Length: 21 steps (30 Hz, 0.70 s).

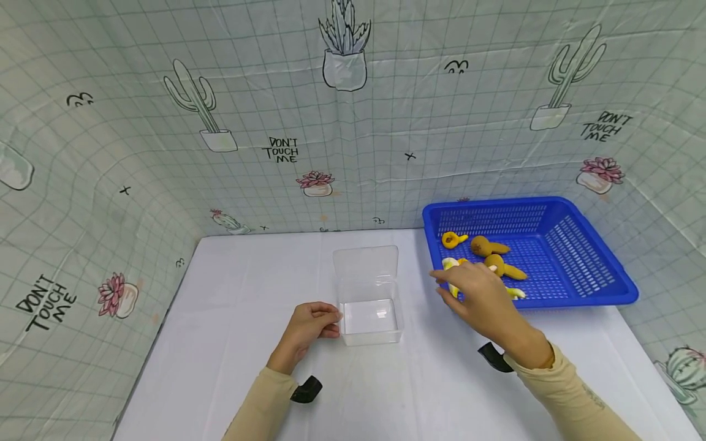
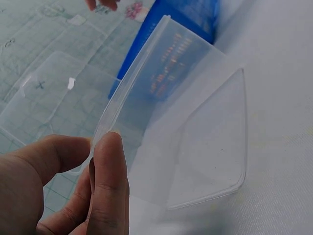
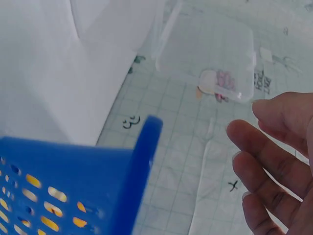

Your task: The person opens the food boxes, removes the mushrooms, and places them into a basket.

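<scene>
A clear plastic box (image 1: 371,339) stands on the white table with its hinged lid (image 1: 365,262) raised at the back. My left hand (image 1: 310,327) pinches the box's left rim between thumb and fingers, which the left wrist view shows close up. Over the near left edge of a blue basket (image 1: 584,299) hovers my right hand (image 1: 485,300), fingers apart and slightly bent, holding nothing. Inside the basket lie small yellow and brown pieces with rounded heads and tails, among them a yellow ring-headed one (image 1: 450,240) and a brown one (image 1: 481,246). The right hand partly covers others.
White cloth covers the table (image 1: 248,282). Behind it and at the sides hangs a grid-patterned curtain (image 1: 386,122) with cactus prints. The basket's perforated walls rise right of the plastic box, and a black strap piece (image 1: 307,389) shows at the left wrist.
</scene>
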{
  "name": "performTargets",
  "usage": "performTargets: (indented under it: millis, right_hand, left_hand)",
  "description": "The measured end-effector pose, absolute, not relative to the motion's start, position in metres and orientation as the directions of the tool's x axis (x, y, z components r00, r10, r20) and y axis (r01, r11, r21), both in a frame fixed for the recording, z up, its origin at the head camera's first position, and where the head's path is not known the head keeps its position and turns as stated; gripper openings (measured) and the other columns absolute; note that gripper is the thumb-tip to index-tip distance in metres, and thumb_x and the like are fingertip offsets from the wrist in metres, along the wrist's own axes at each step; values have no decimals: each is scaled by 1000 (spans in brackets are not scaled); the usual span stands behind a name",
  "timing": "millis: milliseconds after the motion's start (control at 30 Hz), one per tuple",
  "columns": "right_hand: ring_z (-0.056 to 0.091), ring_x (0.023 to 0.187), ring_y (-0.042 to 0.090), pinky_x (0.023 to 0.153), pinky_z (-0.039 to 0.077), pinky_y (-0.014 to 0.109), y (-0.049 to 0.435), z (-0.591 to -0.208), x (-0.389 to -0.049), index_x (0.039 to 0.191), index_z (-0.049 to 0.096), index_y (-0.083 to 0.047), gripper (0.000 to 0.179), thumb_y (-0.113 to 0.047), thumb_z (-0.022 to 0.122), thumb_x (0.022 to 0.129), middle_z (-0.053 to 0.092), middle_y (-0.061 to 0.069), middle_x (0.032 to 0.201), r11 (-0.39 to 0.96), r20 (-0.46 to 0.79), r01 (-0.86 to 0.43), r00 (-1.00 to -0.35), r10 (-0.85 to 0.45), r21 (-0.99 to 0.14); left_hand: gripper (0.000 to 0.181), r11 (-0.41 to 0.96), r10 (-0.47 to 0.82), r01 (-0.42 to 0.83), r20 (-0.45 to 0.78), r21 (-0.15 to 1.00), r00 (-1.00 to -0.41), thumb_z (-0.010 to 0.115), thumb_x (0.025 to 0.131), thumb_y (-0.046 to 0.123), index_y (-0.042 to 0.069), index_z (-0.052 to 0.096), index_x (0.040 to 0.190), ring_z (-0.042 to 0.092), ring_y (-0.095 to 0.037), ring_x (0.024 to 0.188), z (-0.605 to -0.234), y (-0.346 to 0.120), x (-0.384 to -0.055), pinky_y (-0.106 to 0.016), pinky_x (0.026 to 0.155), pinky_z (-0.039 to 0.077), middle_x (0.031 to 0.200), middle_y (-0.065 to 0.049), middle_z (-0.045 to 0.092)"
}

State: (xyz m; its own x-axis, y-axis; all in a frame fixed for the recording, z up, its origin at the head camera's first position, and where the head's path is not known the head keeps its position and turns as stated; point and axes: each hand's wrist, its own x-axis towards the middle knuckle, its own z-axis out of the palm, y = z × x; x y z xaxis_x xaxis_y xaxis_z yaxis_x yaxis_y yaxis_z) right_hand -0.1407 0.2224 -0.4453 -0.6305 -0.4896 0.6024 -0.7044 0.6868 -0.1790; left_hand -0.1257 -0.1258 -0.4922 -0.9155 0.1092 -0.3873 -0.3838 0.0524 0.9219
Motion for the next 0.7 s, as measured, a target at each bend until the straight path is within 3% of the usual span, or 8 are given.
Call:
performTargets:
  millis: [433,700]
  right_hand:
    - [72,92,24,86,60,47,208,-457,-127,113,78,-7,34,-3,89,81,80,5,104,704,549,-655,-708,-444,-274]
    - [72,95,26,85,60,49,197,-468,-120,113,77,-7,35,-1,88,80,79,5,105,704,577,-659,-693,-433,-263]
  left_hand:
    - [21,91,85,-342,-350,935,-933,71,96,-1,-15,66,111,68,-12,61,-491,-122,-125,-24,61,64,89,-18,74]
    - [17,132,53,-331,-340,934,-939,72,94,-4,-14,68,107,67,-11,60,-489,-124,-125,-24,60,64,92,-25,74]
